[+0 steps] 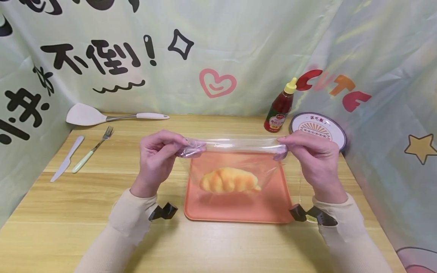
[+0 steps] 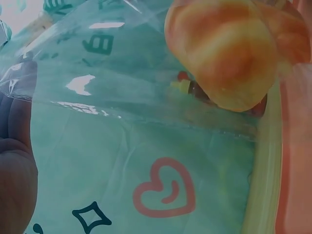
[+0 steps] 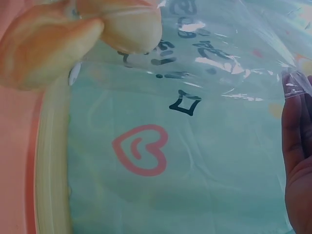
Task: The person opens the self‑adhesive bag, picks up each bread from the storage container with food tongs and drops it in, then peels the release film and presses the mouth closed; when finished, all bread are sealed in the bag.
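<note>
Between both hands a clear plastic bag (image 1: 235,144) is stretched level, its top band folded and glossy. My left hand (image 1: 156,161) pinches its left end between thumb and fingers, and my right hand (image 1: 316,163) pinches the right end. Through the plastic shows a golden bread roll (image 1: 229,180), above an orange tray (image 1: 239,215) that bears a soft shadow. Seen close in the left wrist view, the bread (image 2: 224,53) hangs in the sagging film, beyond the tray's edge. The right wrist view has the film gathered at my fingertips (image 3: 293,105).
Farther back stand a ketchup bottle (image 1: 279,108) and a round white plate (image 1: 336,132) leaning on the right. At the left lie a white spatula (image 1: 87,115), a fork (image 1: 92,150) and a white knife (image 1: 67,159). Printed cloth (image 1: 239,45) walls the wooden table (image 1: 44,227).
</note>
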A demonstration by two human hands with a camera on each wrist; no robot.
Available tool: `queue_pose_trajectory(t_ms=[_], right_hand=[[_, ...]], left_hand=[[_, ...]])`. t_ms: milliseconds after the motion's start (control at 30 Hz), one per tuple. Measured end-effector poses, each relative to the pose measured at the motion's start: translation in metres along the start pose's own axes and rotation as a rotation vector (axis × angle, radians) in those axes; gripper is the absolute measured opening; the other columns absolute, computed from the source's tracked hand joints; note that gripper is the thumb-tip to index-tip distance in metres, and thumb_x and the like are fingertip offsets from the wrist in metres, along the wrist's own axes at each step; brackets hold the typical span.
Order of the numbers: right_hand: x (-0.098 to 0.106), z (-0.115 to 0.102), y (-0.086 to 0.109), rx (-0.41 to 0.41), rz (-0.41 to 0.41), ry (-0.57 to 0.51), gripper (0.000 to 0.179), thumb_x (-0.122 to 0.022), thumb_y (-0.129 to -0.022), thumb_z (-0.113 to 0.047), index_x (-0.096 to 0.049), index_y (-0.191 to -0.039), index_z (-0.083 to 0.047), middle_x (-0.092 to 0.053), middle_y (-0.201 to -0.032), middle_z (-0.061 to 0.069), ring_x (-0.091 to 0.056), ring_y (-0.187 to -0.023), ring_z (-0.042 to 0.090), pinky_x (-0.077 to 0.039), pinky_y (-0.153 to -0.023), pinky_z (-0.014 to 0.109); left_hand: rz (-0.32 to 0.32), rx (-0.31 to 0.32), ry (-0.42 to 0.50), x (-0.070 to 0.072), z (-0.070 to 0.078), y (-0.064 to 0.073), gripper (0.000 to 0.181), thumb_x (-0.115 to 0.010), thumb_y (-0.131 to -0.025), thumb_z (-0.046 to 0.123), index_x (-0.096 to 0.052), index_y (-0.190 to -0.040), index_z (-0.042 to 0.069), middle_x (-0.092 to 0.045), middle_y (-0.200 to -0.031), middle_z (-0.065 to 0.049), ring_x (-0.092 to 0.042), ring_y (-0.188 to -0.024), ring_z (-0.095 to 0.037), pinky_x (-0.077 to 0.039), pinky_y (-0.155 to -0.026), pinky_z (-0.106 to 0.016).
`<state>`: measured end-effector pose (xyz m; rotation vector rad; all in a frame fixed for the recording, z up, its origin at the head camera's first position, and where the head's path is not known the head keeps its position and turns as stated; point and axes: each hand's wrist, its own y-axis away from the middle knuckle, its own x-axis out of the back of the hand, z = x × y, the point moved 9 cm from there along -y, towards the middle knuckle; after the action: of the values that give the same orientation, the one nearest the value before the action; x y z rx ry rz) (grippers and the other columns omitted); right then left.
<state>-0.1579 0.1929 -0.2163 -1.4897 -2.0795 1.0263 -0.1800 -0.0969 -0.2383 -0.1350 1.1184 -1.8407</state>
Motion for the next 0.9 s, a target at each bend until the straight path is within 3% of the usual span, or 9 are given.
queue_pose_trajectory(t_ms=[100,200,333,433,567,667,733,900], right_hand=[[0.002,0.001,0.001,-0.014,0.016,0.032,0.019,-0.047,-0.087,0.025,-0.065,-0.094,0.023,-0.068,-0.082,0.023,-0.066,-0.069,0.025,-0.056,-0.069,0.029],[0.003,0.002,0.002,-0.014,0.019,0.052,0.024,-0.044,-0.086,0.025,-0.065,-0.094,0.022,-0.069,-0.085,0.022,-0.066,-0.073,0.025,-0.055,-0.071,0.028],[0.002,0.001,0.003,0.015,0.003,0.033,0.027,-0.040,-0.087,0.021,-0.065,-0.095,0.022,-0.069,-0.091,0.022,-0.066,-0.080,0.026,-0.054,-0.078,0.029],[0.002,0.002,0.004,0.014,-0.006,0.018,0.026,-0.042,-0.092,0.012,-0.066,-0.098,0.021,-0.070,-0.096,0.022,-0.066,-0.087,0.026,-0.053,-0.083,0.029],[0.006,0.005,0.004,-0.021,0.023,0.089,0.021,-0.054,-0.097,0.003,-0.068,-0.098,0.018,-0.071,-0.097,0.020,-0.066,-0.091,0.026,-0.052,-0.084,0.029],[0.008,0.008,0.004,-0.033,0.050,0.125,0.012,-0.064,-0.090,0.010,-0.067,-0.096,0.020,-0.071,-0.095,0.021,-0.067,-0.089,0.026,-0.053,-0.081,0.028],[0.009,0.009,0.003,-0.040,0.060,0.122,0.016,-0.068,-0.086,0.013,-0.065,-0.098,0.023,-0.070,-0.093,0.021,-0.067,-0.085,0.026,-0.055,-0.078,0.028],[0.011,0.009,0.003,-0.057,0.079,0.156,0.034,-0.069,-0.085,0.013,-0.059,-0.116,0.020,-0.070,-0.088,0.018,-0.069,-0.078,0.023,-0.056,-0.077,0.028]], left_hand=[[-0.017,-0.004,-0.001,-0.002,0.000,0.000,0.032,-0.040,-0.082,-0.019,-0.070,-0.087,-0.010,-0.072,-0.087,-0.021,-0.072,-0.084,-0.031,-0.059,-0.071,-0.034],[-0.039,-0.006,0.000,-0.003,-0.001,0.000,0.028,-0.043,-0.086,-0.013,-0.070,-0.088,-0.010,-0.072,-0.087,-0.021,-0.072,-0.085,-0.031,-0.059,-0.071,-0.034],[-0.038,-0.004,-0.024,-0.004,-0.002,0.000,0.020,-0.055,-0.095,0.004,-0.071,-0.091,-0.008,-0.072,-0.088,-0.020,-0.072,-0.086,-0.031,-0.059,-0.071,-0.036],[-0.023,-0.003,-0.060,-0.004,-0.002,-0.001,0.021,-0.065,-0.096,0.011,-0.070,-0.090,-0.008,-0.072,-0.089,-0.020,-0.072,-0.086,-0.032,-0.059,-0.070,-0.038],[-0.007,0.015,-0.114,-0.004,-0.002,-0.001,0.011,-0.068,-0.091,-0.001,-0.068,-0.090,-0.012,-0.071,-0.089,-0.023,-0.072,-0.083,-0.032,-0.059,-0.069,-0.042],[0.008,0.030,-0.168,-0.003,-0.001,0.000,0.005,-0.064,-0.087,-0.014,-0.067,-0.091,-0.014,-0.071,-0.089,-0.023,-0.073,-0.080,-0.031,-0.059,-0.067,-0.043],[0.020,0.031,-0.213,-0.001,-0.001,0.000,0.010,-0.062,-0.085,-0.018,-0.068,-0.092,-0.013,-0.072,-0.088,-0.021,-0.073,-0.078,-0.028,-0.059,-0.065,-0.040],[-0.018,0.050,-0.192,-0.004,-0.003,0.000,0.022,-0.059,-0.088,-0.018,-0.062,-0.110,-0.016,-0.069,-0.095,-0.030,-0.071,-0.086,-0.037,-0.058,-0.071,-0.047]])
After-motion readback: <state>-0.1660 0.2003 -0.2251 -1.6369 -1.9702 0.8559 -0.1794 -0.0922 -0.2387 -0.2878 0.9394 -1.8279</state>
